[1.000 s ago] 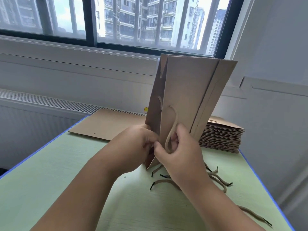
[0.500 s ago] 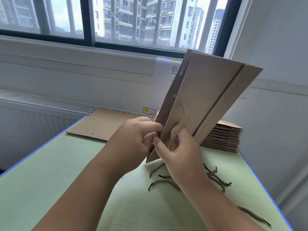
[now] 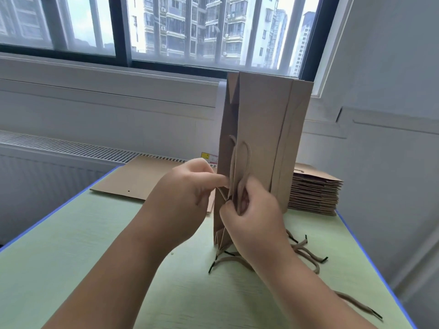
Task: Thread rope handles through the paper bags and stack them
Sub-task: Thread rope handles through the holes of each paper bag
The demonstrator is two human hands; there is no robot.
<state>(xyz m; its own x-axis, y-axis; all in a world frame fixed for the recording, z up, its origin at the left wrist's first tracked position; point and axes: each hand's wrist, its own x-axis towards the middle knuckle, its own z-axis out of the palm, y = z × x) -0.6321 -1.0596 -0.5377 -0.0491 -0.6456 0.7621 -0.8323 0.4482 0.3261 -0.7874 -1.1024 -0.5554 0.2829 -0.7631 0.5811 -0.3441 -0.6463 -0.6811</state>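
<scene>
Left hand (image 3: 187, 193) curled, forefinger and thumb pinched at the near edge of one paper bag (image 3: 263, 129). Right hand (image 3: 255, 217) just beside it, nearly touching, fingers closed on one rope handle (image 3: 245, 160): tan, arched in a narrow loop up the bag's near face, both legs running down into the grip. Bag folded flat and stood on end, long side vertical, gusset folds fanned at its lower corner just above the table (image 3: 71, 257). Touching the top or not, cannot tell.

Behind and to the right, one stack (image 3: 316, 193) of flat bags in the same brown paper, too many layers to count, near the table's far right corner. Left of the held bag, one flat brown sheet (image 3: 140, 176) with one small punched hole, lying at the far edge; bag or card, not clear.

Loose ropes (image 3: 306, 251) on the green top, under and right of the right forearm — four or so, black-tipped, partly tangled and partly hidden, so no firm count. One of them apart from the rest, near the right edge.

Beyond the table: one slatted grille (image 3: 71, 148), one yellow label (image 3: 209, 157), one wide window (image 3: 190, 32) with tower blocks outside.
</scene>
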